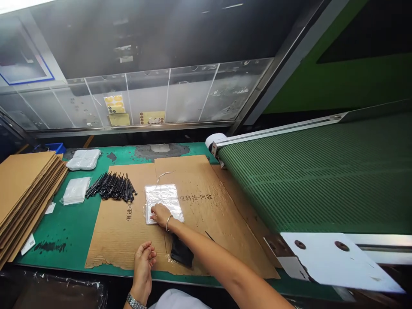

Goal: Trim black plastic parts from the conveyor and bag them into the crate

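My right hand [160,215], with a bracelet at the wrist, rests on a stack of clear plastic bags [167,195]. Its fingers are bent together at the stack's left side, pinching at the plastic. Closer to me, my left hand [144,257], wearing a metal watch, hovers over the cardboard's front edge. Its fingers are loosely curled, with nothing in them. A black flat pouch-like object [181,252] lies partly under my right forearm. To the left of the bags is a heap of thin black rods [116,186] with small heads.
Cardboard sheets [119,236] cover the green table [75,223]. More bag stacks [75,190] lie left, beside piled cardboard [28,184]. A green conveyor belt [305,171] slopes along the right. Clear pockets [189,94] hang behind. One thin dark rod [210,236] lies near my forearm.
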Demonstrator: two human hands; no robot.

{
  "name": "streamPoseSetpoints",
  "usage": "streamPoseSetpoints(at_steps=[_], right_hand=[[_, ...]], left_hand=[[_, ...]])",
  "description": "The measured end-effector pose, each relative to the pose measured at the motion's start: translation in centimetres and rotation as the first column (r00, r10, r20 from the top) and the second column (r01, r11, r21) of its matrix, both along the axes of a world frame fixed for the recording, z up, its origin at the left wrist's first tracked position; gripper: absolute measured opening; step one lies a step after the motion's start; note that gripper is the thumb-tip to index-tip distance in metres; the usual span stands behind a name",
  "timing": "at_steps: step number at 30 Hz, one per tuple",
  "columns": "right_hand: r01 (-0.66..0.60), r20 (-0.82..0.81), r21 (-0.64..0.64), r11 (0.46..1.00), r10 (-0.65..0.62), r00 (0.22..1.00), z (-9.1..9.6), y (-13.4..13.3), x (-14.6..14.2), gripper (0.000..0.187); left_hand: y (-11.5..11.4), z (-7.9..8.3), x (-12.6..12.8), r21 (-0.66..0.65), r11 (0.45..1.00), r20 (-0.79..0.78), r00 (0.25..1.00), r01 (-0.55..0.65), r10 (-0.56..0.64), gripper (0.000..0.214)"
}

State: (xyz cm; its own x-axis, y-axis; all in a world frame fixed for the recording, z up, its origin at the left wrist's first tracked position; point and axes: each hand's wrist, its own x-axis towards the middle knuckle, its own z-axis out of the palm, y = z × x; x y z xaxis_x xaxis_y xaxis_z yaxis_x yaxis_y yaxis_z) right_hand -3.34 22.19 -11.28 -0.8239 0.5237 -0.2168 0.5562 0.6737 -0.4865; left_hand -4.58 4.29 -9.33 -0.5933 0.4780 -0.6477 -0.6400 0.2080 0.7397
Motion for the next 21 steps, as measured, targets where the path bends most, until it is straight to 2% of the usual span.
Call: streamPoseSetpoints(at_steps=[5, 9, 14, 18, 19, 21], right_hand=[[-0.027, 0.082, 0.002, 1.000, 0.027, 0.996, -1.4, 0.9, -1.1, 0.016], [-0.011, 0.090, -0.035, 0.999, 0.014, 0.996, -1.7, 1.5, -0.9, 0.018], [0.047, 0.071, -0.128, 0.991, -0.038, 0.997, -1.4, 2.1, -1.0, 0.020], [0.130, 0.034, -0.210, 0.969, -0.126, 0.991, -1.2, 2.3, -0.8, 0.021], [0.154, 0.018, -0.233, 0.960, -0.155, 0.988, -1.1, 2.4, -0.7, 0.021], [0.201, -0.024, -0.286, 0.937, -0.217, 0.976, -0.9, 2.5, -0.5, 0.022]], left_hand=[[1.8, -2.6, -2.9, -0.045, 0.997, -0.214, 0.974, 0.058, -0.067, 0.020], [3.7, -4.2, -4.9, -0.071, 0.990, -0.428, 0.893, 0.120, -0.139, 0.024], [5.8, -4.2, -6.0, -0.101, 0.965, -0.629, 0.736, 0.242, -0.251, 0.035], [6.8, -4.1, -5.8, -0.166, 0.912, -0.764, 0.536, 0.375, -0.359, 0.044], [6.9, -4.2, -5.7, -0.176, 0.904, -0.776, 0.511, 0.389, -0.371, 0.044], [7.2, -4.4, -5.6, -0.158, 0.909, -0.769, 0.530, 0.385, -0.358, 0.038]])
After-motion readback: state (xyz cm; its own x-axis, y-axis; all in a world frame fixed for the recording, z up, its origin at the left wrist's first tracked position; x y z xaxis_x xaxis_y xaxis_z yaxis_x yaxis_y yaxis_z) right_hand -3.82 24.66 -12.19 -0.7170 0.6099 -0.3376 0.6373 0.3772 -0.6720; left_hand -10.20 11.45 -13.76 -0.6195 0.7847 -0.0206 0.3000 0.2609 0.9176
